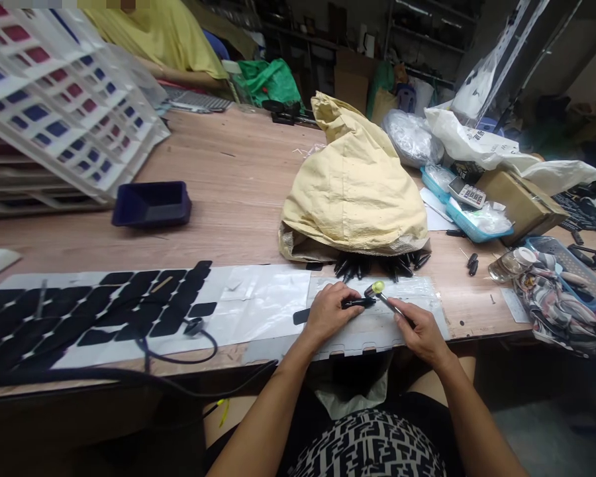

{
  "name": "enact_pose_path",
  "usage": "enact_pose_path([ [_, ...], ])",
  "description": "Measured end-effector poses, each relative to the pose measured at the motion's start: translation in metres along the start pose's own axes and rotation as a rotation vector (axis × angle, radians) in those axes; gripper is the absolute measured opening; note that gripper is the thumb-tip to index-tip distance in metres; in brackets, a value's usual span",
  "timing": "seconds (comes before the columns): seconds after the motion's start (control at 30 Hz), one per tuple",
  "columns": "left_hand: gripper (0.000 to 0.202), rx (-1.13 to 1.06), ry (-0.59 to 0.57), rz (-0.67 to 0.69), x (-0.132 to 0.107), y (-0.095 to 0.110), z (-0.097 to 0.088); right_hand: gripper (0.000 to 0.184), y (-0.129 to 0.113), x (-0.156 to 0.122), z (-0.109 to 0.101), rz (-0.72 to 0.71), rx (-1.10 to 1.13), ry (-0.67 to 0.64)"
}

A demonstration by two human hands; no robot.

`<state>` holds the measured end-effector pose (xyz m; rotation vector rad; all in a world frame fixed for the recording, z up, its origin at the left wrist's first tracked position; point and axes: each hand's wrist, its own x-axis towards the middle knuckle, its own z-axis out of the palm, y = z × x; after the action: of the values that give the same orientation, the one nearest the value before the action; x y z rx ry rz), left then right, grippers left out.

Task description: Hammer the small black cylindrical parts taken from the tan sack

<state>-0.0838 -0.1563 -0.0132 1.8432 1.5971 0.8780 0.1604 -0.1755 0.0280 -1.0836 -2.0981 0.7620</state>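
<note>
My left hand (pixel 330 311) is closed around a small black plastic part (pixel 358 303), pinning it on a clear plastic sheet (pixel 377 324) at the table's front edge. In my right hand (pixel 422 334) I grip a thin tool with a yellow-green head (pixel 377 289), and that head touches the black part's far end. A heap of similar black parts (pixel 377 266) spills from under a yellow sack (pixel 355 182) just beyond my hands.
Rows of flat black pieces (pixel 104 308) and a black cable (pixel 179 358) cover a white sheet on the left. A dark blue tray (pixel 151 204) and stacked card racks (pixel 54 106) sit behind. At right: a calculator (pixel 467 193), cardboard box (pixel 521 202), blue baskets, patterned cloth (pixel 556 305). Someone in yellow sits far back.
</note>
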Motion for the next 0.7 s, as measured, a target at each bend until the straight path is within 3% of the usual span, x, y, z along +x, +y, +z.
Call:
enact_pose_path([
  [0.27, 0.012, -0.035, 0.017, -0.042, 0.001, 0.0, 0.003, 0.044, -0.015, 0.002, 0.002, -0.097, -0.173, -0.054],
  [0.43, 0.01, -0.038, 0.02, -0.056, 0.001, 0.002, 0.002, 0.045, -0.016, 0.001, 0.003, -0.065, -0.372, -0.105],
  [0.6, 0.012, -0.065, 0.023, -0.051, 0.001, 0.002, 0.002, 0.044, -0.013, 0.0, -0.003, -0.046, -0.221, -0.003],
  [0.7, 0.013, -0.061, 0.032, -0.048, 0.001, 0.001, 0.002, 0.043, -0.013, -0.001, -0.007, -0.035, -0.192, -0.007],
])
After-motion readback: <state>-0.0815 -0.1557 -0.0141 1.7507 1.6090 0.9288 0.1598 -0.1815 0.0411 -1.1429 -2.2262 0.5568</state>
